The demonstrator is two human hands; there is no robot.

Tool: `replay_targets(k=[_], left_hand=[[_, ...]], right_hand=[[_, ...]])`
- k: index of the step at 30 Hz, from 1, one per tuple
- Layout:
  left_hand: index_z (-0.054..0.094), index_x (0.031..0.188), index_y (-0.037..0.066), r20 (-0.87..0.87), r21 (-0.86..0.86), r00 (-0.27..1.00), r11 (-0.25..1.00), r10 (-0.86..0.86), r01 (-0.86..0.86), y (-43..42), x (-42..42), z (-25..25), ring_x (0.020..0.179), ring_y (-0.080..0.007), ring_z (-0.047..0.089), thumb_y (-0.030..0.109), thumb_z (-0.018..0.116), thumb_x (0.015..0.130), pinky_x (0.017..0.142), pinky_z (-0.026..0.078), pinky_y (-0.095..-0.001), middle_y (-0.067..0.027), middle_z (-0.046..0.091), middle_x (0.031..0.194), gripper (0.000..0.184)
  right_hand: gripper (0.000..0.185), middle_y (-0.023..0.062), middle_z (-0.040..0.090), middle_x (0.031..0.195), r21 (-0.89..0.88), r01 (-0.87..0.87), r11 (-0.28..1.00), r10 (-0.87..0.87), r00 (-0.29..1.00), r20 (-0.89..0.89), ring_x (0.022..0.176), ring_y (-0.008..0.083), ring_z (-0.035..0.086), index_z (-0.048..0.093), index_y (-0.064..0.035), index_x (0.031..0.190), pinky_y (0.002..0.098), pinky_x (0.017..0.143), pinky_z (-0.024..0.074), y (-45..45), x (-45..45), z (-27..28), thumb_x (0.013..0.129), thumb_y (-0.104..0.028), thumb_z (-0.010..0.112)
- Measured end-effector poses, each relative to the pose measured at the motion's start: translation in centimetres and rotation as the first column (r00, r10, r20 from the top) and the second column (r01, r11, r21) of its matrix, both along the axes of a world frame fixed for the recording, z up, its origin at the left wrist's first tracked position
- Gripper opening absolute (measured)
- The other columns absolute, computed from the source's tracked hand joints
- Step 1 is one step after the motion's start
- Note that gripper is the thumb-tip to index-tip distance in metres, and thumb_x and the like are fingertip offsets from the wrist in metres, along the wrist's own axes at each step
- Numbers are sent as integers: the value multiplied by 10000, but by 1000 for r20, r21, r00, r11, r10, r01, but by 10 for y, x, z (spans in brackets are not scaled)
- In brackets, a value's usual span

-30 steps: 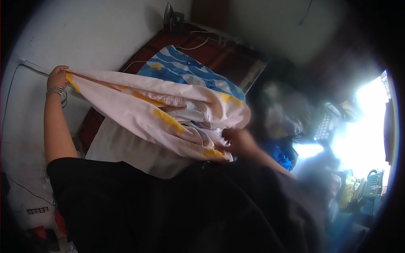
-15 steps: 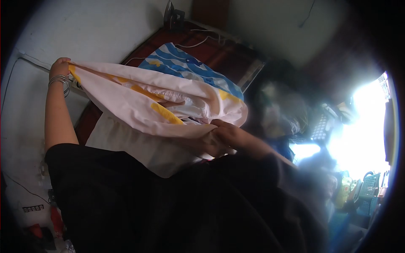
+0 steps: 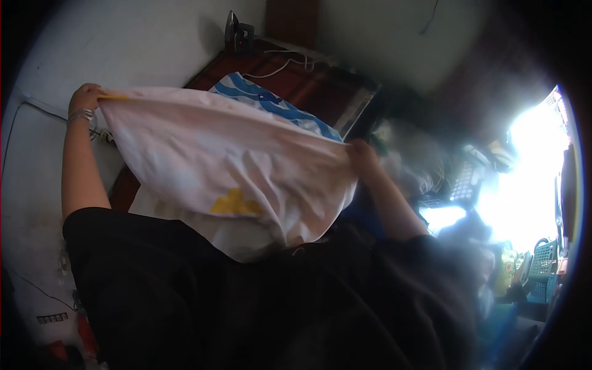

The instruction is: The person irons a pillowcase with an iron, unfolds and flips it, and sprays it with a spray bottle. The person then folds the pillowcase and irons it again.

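A pale pink cloth (image 3: 228, 148) with yellow patches hangs stretched between my two hands; whether it is a garment or a cover, I cannot tell. My left hand (image 3: 85, 97), with bangles at the wrist, is closed on its upper left corner. On the other side, my right hand (image 3: 361, 157) grips the upper right edge. Behind the pink cloth, a blue and white wave-patterned cloth (image 3: 262, 98) lies on a dark red covered surface (image 3: 209, 74), partly hidden.
A clothes iron (image 3: 237, 37) stands upright at the far end of the red surface, by the wall. A white cord (image 3: 277, 68) trails near it. Glare blurs the right side, where a green plastic basket (image 3: 544, 262) and other household items stand.
My right hand has moved up and outward with the cloth's edge. The gathered, open folds are now drawn out into a wide sheet. My left hand has stayed nearly in place.
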State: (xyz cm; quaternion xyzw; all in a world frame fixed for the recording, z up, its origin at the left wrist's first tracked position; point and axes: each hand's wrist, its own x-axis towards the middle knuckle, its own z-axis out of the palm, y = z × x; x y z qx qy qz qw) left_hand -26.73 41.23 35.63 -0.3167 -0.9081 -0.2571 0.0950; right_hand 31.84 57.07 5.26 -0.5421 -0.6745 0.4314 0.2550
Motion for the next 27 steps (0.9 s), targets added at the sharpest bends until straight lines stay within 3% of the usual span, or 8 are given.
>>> replay_targets(k=[4, 8, 12, 14, 18, 22, 25, 27], left_hand=[[648, 1019, 106, -195, -138, 981, 990, -22, -5, 44, 27, -4, 615, -162, 602, 165, 456, 809, 611, 477, -298, -79, 654, 805, 291], [646, 1020, 104, -205, -131, 979, 991, -10, -18, 65, 12, -11, 630, -177, 613, 162, 440, 818, 645, 489, -311, -81, 659, 816, 294], [644, 1026, 103, -108, -124, 994, 992, 14, -27, 79, 10, -2, 647, -181, 618, 170, 434, 822, 655, 492, -315, -81, 658, 823, 300], [642, 1032, 102, -112, -54, 993, 998, 31, -37, 82, 8, 0, 664, -182, 623, 185, 444, 835, 664, 494, -321, -82, 659, 829, 291], [641, 1039, 109, -160, -74, 986, 995, 49, -62, 98, 34, 1, 680, -186, 626, 203, 456, 851, 677, 495, -325, -88, 658, 847, 280], [650, 1027, 129, -173, -61, 985, 998, 3, -13, 136, 33, -24, 785, -212, 637, 216, 477, 859, 735, 495, -325, -100, 661, 919, 257], [674, 974, 137, -211, -127, 975, 991, -76, 50, 179, 31, -58, 908, -233, 645, 201, 543, 816, 827, 492, -324, -93, 672, 986, 214], [673, 961, 126, -199, -170, 979, 985, -52, 18, 210, 47, -80, 930, -230, 643, 219, 561, 820, 831, 494, -325, -89, 673, 987, 203]], right_hand=[[393, 208, 605, 1073, 27, -29, 999, 23, 977, 213, 1014, 374, 571, 585, -32, 1090, 408, 850, 458, 6, -13, -35, 858, -346, 537], [450, 229, 597, 1081, 228, -92, 969, 60, 988, 142, 1012, 395, 567, 562, -24, 1122, 413, 883, 441, -22, -16, -33, 853, -384, 533], [496, 231, 611, 1044, -176, -33, 984, 45, 997, 69, 970, 324, 602, 560, -12, 1119, 383, 840, 457, -14, -1, -24, 830, -413, 591], [453, 175, 636, 975, -341, 1, 940, -73, 978, -198, 887, 254, 625, 560, -9, 1117, 341, 782, 489, -19, 12, -4, 825, -348, 627], [340, 122, 616, 964, -192, -49, 980, 48, 999, -11, 883, 188, 601, 556, 3, 1080, 316, 765, 487, -34, 47, 43, 823, -206, 634], [307, 88, 573, 1004, -497, -262, 827, 46, 913, -405, 904, 158, 550, 534, -27, 1108, 282, 786, 464, -46, 64, 36, 816, -92, 604], [338, 98, 573, 1055, -457, -179, 871, 25, 946, -323, 952, 164, 547, 532, -32, 1137, 293, 805, 464, -39, 59, 7, 806, -71, 592], [374, 125, 598, 1062, -150, -71, 986, 55, 992, -112, 952, 199, 584, 532, -37, 1154, 320, 807, 477, -27, 57, -26, 787, -68, 590]])
